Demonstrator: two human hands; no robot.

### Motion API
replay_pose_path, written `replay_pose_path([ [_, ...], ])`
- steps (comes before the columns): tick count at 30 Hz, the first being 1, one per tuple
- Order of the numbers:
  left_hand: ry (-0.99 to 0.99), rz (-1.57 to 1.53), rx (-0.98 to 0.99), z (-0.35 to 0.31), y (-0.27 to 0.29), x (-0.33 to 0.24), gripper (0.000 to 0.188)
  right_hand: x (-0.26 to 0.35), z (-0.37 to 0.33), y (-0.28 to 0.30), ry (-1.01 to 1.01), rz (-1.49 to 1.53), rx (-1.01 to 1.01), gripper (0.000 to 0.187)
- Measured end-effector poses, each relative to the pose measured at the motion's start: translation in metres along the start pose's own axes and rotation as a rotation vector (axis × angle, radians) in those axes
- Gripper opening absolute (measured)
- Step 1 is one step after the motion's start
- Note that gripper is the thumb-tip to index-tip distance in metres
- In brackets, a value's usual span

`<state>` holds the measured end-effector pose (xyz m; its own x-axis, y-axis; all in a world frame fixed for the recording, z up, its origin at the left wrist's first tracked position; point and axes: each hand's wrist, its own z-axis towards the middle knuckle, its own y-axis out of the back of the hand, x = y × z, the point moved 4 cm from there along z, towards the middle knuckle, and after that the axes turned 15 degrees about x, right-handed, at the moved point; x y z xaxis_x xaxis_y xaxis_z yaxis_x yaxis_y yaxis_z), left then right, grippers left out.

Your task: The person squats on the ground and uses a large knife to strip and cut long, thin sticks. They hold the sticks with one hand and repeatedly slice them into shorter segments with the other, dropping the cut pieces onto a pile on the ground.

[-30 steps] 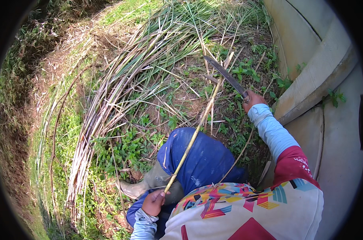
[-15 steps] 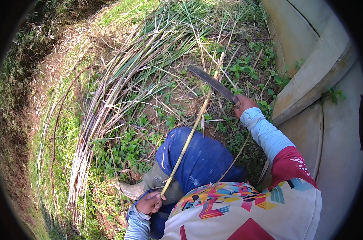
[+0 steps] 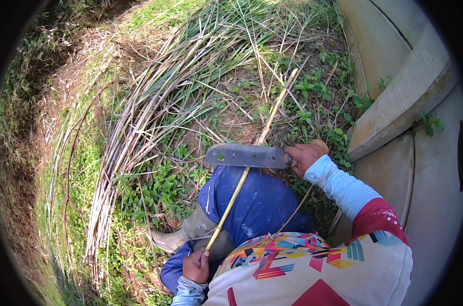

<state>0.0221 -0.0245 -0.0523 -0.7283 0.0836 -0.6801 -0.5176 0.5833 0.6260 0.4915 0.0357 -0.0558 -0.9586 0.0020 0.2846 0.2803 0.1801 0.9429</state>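
A long, thin yellowish cane stalk (image 3: 230, 205) slants up and away across my blue-clad knee. Its near end is in the grip of my left hand (image 3: 196, 265), with the fingers closed around it. In my right hand (image 3: 305, 157) is a machete (image 3: 247, 156), held by its wooden handle. The dark, broad blade has several holes and lies flat across the stalk, just beyond the knee, pointing left. Whether the blade touches the stalk I cannot tell for certain. The stalk's far end (image 3: 287, 81) rests over the weedy ground.
A big pile of cut green and brownish stalks (image 3: 139, 117) curves along the left. On the right stands a concrete wall with a slanting buttress (image 3: 405, 107). My rubber boot (image 3: 168, 239) is on the low weeds. Loose dry stems lie beyond my knee.
The machete has come down along the stalk toward my knee and its blade has turned broadside. My left hand has shifted slightly down and right, still holding the stalk.
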Motion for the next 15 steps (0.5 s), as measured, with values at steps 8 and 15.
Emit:
replay_pose_path([
  [8, 0.043, 0.133, -0.089, -0.002, -0.003, -0.018, 0.019, -0.030, 0.003, 0.052, -0.339, 0.180, -0.021, 0.056],
  [15, 0.010, 0.181, -0.101, -0.006, -0.002, -0.018, 0.017, 0.021, -0.016, 0.003, -0.018, 0.090, 0.073, 0.045],
])
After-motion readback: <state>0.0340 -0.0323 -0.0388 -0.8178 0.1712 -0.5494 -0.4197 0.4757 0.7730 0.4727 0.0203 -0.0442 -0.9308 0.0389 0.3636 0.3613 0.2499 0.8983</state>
